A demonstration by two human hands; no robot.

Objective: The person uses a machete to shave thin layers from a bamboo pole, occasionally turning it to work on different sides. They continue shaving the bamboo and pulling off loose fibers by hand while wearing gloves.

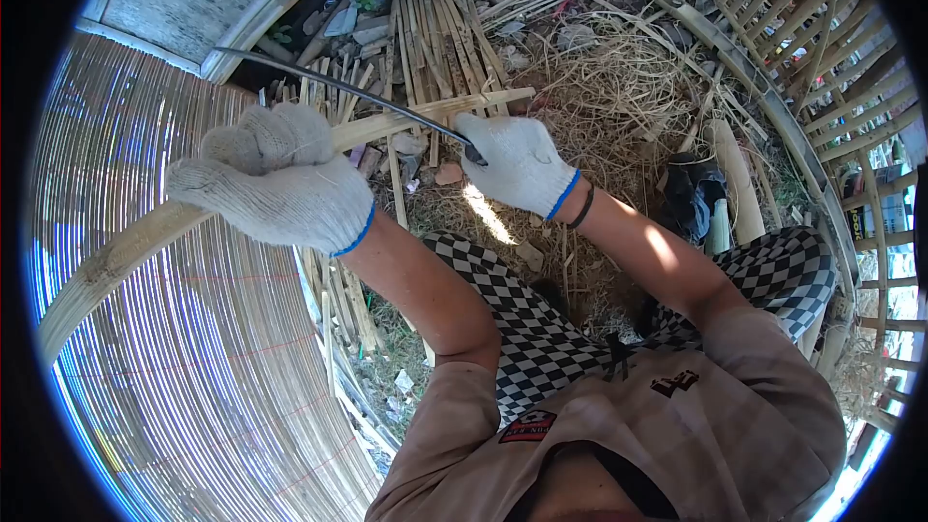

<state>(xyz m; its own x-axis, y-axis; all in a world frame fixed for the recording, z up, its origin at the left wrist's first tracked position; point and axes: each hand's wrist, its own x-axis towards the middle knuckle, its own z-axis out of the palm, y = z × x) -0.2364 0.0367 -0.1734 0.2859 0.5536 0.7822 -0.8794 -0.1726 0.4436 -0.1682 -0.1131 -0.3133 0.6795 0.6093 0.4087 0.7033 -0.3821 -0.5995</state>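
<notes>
Both my hands wear white knit gloves with blue cuffs. My left hand (275, 174) is wrapped around a long split bamboo strip (387, 124), its thumb stretched out to the left. From that grip the strip curves down to the lower left, while its pale end points up and right past my other hand. My right hand (517, 164) is closed on the near end of a long, thin, dark-bladed knife (329, 80). The blade slants to the upper left and crosses the bamboo close to my right fingers. The knife's handle is mostly hidden by the glove.
Split bamboo strips (440, 34) lie in a bundle ahead, beside a heap of shavings (619, 87). A slatted bamboo screen (193, 329) spreads on the left and a bamboo lattice (822, 48) rises on the right. A dark bundle (691, 193) lies near a bamboo pole (735, 179).
</notes>
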